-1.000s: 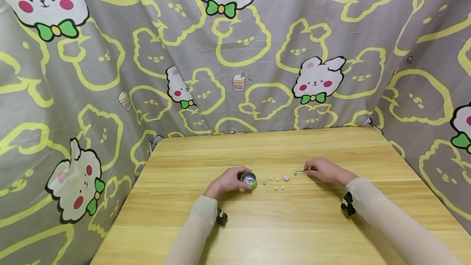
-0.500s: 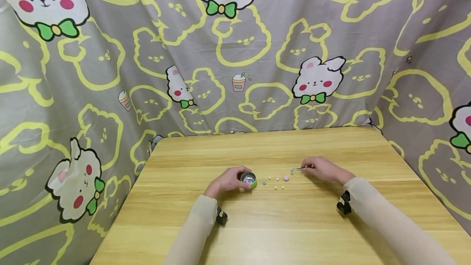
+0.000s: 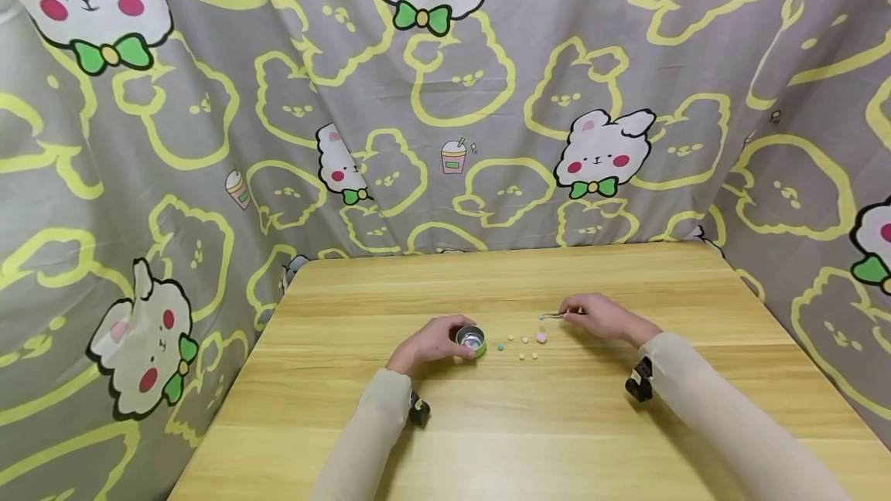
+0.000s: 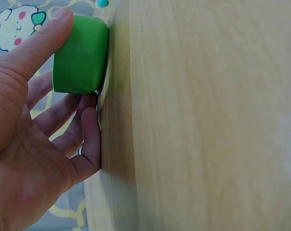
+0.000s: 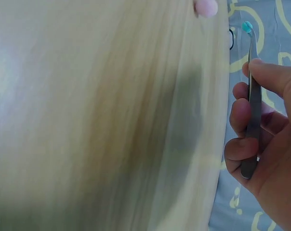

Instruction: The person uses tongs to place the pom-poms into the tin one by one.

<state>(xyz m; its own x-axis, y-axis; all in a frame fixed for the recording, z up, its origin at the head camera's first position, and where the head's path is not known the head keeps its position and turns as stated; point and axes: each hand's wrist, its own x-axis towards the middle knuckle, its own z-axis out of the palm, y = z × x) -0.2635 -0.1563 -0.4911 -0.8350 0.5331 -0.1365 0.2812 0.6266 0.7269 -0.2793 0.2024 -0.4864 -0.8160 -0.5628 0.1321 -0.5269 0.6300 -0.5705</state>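
My left hand (image 3: 433, 340) holds a small round green tin (image 4: 80, 55) that stands on the table, thumb on the near side and fingers behind it. The tin's open top shows a silver inside with something pale in it, too small to make out. In my right hand (image 3: 600, 315) I grip curved-tip metal tweezers (image 5: 254, 103). A teal bead (image 5: 247, 27) is pinched at their tip, raised above the table in the right wrist view. Between my hands lie a pink bead (image 3: 541, 338), another teal bead (image 3: 500, 346) and several small pale yellow beads (image 3: 534, 356).
Everything rests on a light wood-grain table (image 3: 445, 439). A grey curtain (image 3: 431, 207) with yellow outlines and white cartoon animals hangs behind it and at both sides. A black device (image 3: 639, 379) is strapped to my right wrist, another (image 3: 419, 410) to my left.
My right hand has moved left and a little away from me, lifting the tweezers and the teal bead off the table. My left hand and the tin have stayed put.
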